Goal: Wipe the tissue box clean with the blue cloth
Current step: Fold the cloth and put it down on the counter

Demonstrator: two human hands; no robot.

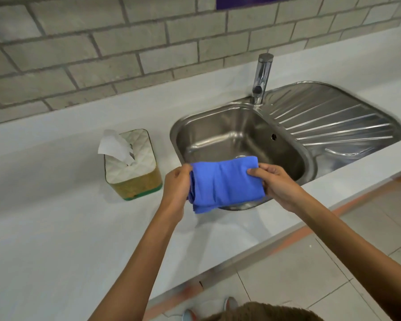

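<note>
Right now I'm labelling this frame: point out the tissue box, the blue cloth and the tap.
tissue box [134, 169]: head view, on its white quilted top.
blue cloth [227, 181]: head view, middle of the folded face.
tap [262, 76]: head view, on its upright chrome body.

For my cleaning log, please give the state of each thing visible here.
blue cloth: folded, held by both hands
left hand: gripping cloth
right hand: gripping cloth
tissue box: upright, tissue sticking out, untouched
faucet: off
sink: empty
</note>
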